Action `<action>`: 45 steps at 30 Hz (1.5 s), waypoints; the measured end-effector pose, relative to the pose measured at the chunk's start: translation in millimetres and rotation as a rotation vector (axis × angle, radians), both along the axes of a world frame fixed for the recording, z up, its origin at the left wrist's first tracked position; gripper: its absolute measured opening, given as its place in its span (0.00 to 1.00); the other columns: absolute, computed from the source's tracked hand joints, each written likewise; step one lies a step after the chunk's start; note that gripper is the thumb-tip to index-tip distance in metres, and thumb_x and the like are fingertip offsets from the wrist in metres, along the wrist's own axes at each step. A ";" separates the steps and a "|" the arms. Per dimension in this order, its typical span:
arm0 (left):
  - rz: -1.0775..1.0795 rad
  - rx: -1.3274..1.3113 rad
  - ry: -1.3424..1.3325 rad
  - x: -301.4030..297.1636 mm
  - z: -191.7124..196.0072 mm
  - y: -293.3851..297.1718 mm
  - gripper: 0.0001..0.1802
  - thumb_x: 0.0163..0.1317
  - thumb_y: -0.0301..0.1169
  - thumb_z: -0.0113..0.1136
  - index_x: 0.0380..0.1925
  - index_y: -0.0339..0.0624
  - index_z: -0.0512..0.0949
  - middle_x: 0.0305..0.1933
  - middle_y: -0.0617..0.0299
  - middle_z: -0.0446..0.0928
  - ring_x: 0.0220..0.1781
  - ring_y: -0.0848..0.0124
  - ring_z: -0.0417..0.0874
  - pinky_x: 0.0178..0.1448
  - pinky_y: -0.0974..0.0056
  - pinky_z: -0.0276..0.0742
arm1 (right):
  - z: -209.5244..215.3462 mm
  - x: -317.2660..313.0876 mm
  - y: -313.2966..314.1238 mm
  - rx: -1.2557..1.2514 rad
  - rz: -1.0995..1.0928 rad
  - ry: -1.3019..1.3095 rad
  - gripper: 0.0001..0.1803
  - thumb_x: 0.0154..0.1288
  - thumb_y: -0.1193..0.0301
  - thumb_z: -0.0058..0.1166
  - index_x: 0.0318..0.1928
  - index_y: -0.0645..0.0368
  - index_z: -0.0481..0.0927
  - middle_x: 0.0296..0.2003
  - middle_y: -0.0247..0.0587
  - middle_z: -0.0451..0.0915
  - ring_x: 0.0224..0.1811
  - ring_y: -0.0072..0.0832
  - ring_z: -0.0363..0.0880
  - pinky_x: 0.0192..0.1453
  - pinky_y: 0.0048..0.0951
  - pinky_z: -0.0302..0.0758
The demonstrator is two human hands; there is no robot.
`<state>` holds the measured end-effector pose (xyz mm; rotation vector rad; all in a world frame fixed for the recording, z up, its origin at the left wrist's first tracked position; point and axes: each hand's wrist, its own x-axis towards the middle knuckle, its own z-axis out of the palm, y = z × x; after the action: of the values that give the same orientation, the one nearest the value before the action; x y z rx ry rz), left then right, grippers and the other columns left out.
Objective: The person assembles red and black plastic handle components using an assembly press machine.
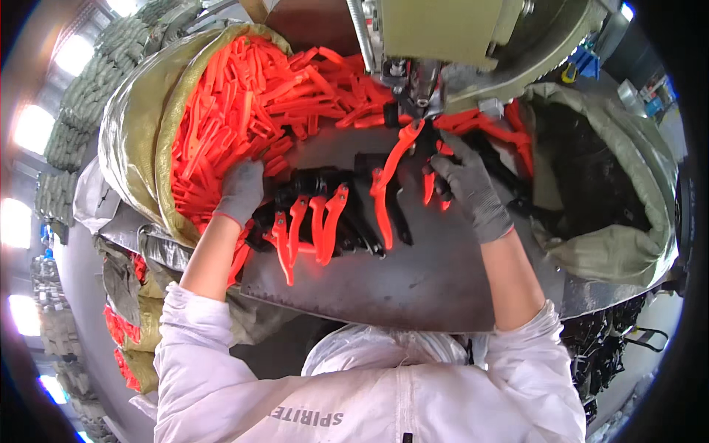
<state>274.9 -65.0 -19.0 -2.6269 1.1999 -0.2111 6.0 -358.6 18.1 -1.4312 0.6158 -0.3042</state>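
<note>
My left hand [242,190], in a grey glove, reaches into the edge of a big heap of red plastic handles [236,103]; its fingertips are too hard to make out among them. My right hand [471,181], gloved too, is closed around a small red-and-black hand tool [430,184] below the machine's head [422,92]. Just left of that, a long curved red handle [382,196] with a black part beside it slants down from the head. Several hand tools with red and black handles [325,225] lie in a row on the metal table between my hands.
A woven sack [140,125] spills the red handles onto the metal table [325,284]. An open green-grey sack [598,244] with dark contents stands at the right. The pale green machine [436,33] overhangs the far side. Black metal parts [605,347] are piled low at the right.
</note>
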 end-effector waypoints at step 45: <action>0.178 -0.721 1.627 -119.7 67.1 -171.6 0.17 0.71 0.39 0.47 0.46 0.36 0.74 0.31 0.61 0.78 0.30 0.74 0.80 0.35 0.68 0.80 | 26.7 -3.5 -8.4 -0.013 0.077 0.022 0.31 0.60 0.73 0.53 0.65 0.55 0.66 0.32 0.35 0.77 0.23 0.17 0.72 0.27 0.20 0.72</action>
<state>155.2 -236.7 48.1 -3.2844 1.2074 2.2700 2.5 -367.0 44.8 -1.4682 0.5754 -0.2320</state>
